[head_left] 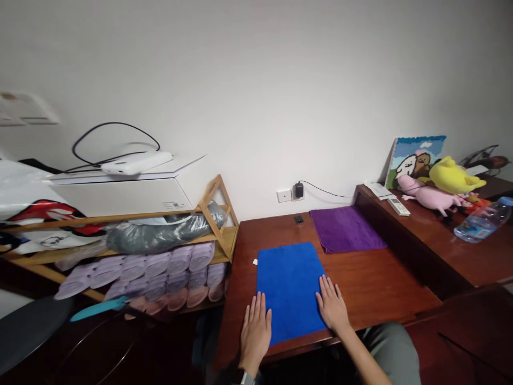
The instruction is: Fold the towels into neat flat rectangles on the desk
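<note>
A blue cloth [292, 289] lies flat on the brown wooden table [352, 278], with a small white tag at its upper left. My left hand [256, 329] rests palm down across the cloth's lower left edge, fingers extended. On the cloth's right edge lies my right hand [332, 306], also palm down with its fingers spread. Neither hand holds anything. A purple cloth [347, 229] lies behind and to the right of the blue one, apart from it.
A raised ledge on the right carries plush toys [430, 198], a plastic bottle [483, 222], a white remote [398, 207] and a picture [419, 158]. A wooden rack [228, 240] with slippers [156, 264] stands left. A black plug [299, 190] is in the wall.
</note>
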Motion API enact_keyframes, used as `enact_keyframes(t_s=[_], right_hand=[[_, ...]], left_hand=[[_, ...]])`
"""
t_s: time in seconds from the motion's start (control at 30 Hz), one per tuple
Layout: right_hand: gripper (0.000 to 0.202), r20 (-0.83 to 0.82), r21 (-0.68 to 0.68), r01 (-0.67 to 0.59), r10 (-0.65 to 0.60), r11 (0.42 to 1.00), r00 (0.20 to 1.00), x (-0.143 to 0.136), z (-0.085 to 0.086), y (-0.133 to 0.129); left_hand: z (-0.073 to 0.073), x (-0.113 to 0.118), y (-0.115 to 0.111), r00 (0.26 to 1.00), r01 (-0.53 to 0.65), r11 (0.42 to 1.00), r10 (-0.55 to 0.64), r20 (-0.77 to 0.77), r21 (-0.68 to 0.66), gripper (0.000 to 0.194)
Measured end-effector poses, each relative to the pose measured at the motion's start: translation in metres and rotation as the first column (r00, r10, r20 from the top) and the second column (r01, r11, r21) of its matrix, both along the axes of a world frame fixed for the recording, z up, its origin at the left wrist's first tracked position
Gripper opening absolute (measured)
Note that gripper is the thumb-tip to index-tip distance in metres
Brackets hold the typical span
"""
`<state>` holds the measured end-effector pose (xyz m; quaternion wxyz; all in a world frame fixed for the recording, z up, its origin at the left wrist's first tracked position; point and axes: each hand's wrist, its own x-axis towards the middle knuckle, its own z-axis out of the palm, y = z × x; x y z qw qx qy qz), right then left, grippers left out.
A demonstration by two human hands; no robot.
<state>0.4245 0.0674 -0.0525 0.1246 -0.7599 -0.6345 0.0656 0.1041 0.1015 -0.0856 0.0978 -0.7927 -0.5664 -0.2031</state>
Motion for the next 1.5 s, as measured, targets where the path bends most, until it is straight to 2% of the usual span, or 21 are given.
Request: enact_keyframes(t_s=[0.07,0.13,0.23,0.3,0.4,0.47,0.63,0.73,0.83,0.93,1.03,1.1,1.2,1.33,1.4,1.5], right_hand=[[0.067,-0.013,-0.005,0.010,-0.010,1.000,1.000,0.009,0.002,0.001],[0.067,-0.031,0.037,-0.017,0.018,0.999,0.999,0.005,0.011,0.011],[0.066,-0.038,0.114,-0.094,0.098,0.989,0.994,-0.021,0.029,0.043],[0.064,-0.035,0.119,-0.161,0.166,0.980,0.986,-0.043,0.038,0.066],[0.062,-0.042,0.084,-0.234,0.239,0.968,0.970,-0.059,0.039,0.086],[0.062,-0.041,0.063,-0.219,0.222,0.974,0.974,-0.052,0.032,0.087],[0.067,-0.025,-0.012,-0.039,0.038,0.999,0.999,0.004,0.010,0.066],[0.070,-0.029,-0.016,-0.039,0.039,0.999,0.999,0.025,0.006,0.060],[0.071,-0.037,0.033,-0.062,0.063,0.998,0.997,0.018,0.016,0.073],[0.069,-0.038,0.077,-0.127,0.130,0.989,0.991,-0.010,0.036,0.106],[0.066,-0.048,0.040,-0.203,0.205,0.978,0.978,-0.039,0.051,0.144],[0.065,-0.061,-0.011,-0.217,0.216,0.976,0.975,-0.048,0.052,0.163],[0.065,-0.057,-0.022,-0.182,0.180,0.983,0.982,-0.040,0.042,0.175],[0.067,-0.047,-0.020,-0.075,0.074,0.997,0.996,-0.012,0.030,0.174],[0.069,-0.040,-0.061,-0.050,0.047,0.997,0.998,-0.002,0.031,0.173],[0.069,-0.037,-0.109,-0.046,0.043,0.993,0.998,0.005,0.039,0.174]], left_hand=[[0.002,-0.006,0.003,1.000,0.013,1.000,-0.013,0.012,0.009,0.065],[0.011,0.005,0.014,0.999,0.036,0.999,-0.037,0.026,0.004,0.065],[0.034,0.047,0.042,0.995,0.098,0.994,-0.097,0.031,-0.047,0.061],[0.045,0.079,0.061,0.987,0.162,0.981,-0.162,0.017,-0.110,0.059],[0.048,0.102,0.077,0.977,0.207,0.963,-0.211,-0.006,-0.170,0.058],[0.039,0.095,0.079,0.983,0.177,0.971,-0.181,-0.008,-0.158,0.058],[0.012,0.040,0.064,0.997,0.062,0.994,-0.059,0.040,-0.091,0.062],[0.009,0.024,0.060,0.996,0.071,0.995,-0.068,0.057,-0.064,0.065],[0.023,0.035,0.076,0.993,0.090,0.995,-0.087,0.078,-0.037,0.066],[0.043,0.068,0.110,0.989,0.127,0.991,-0.123,0.078,-0.052,0.065],[0.056,0.102,0.146,0.982,0.187,0.970,-0.188,0.010,-0.153,0.063],[0.058,0.114,0.163,0.976,0.206,0.955,-0.217,-0.027,-0.214,0.061],[0.051,0.106,0.179,0.981,0.179,0.956,-0.193,-0.038,-0.232,0.060],[0.039,0.072,0.187,0.999,0.040,0.979,-0.040,0.002,-0.199,0.063],[0.038,0.060,0.190,1.000,0.012,0.979,-0.009,0.019,-0.202,0.064],[0.045,0.053,0.193,1.000,0.024,0.972,-0.018,0.025,-0.235,0.066]])
